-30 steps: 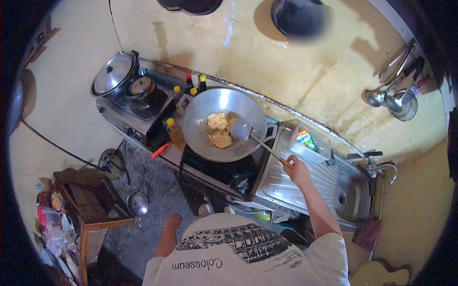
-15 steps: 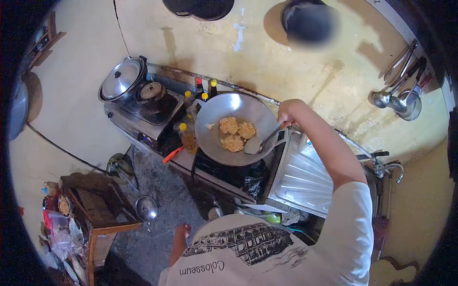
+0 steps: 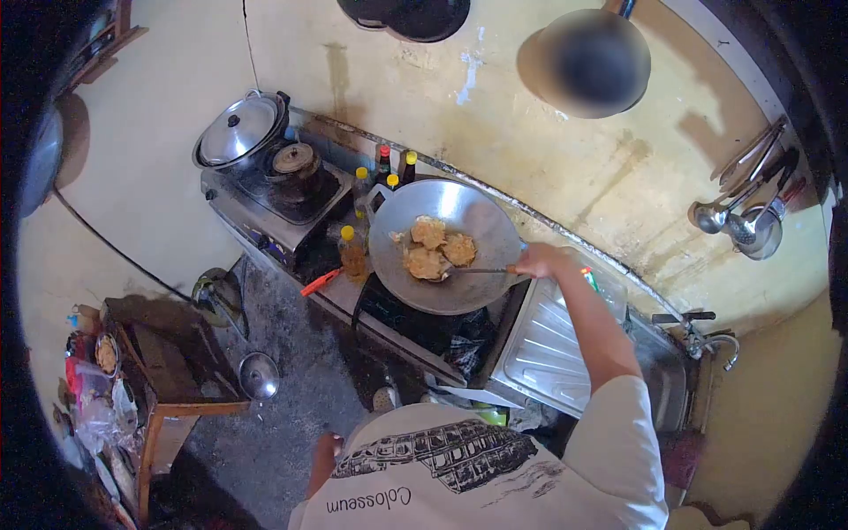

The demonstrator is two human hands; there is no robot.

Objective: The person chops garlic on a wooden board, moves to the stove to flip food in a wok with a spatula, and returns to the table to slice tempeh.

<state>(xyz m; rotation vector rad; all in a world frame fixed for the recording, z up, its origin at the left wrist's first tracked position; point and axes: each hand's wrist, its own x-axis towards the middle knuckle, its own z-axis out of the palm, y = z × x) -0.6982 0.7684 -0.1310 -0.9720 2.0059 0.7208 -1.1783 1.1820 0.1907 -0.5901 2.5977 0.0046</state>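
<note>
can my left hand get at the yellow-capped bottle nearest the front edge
Probably yes. The left hand hangs low by the body, and the bottle stands near the front of the counter with nothing tall before it. The wok sits close on its right.

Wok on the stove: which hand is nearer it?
Right. The right hand holds the spatula at the right side of the wok; the left hand is low beside the shirt, away from the wok.
</note>
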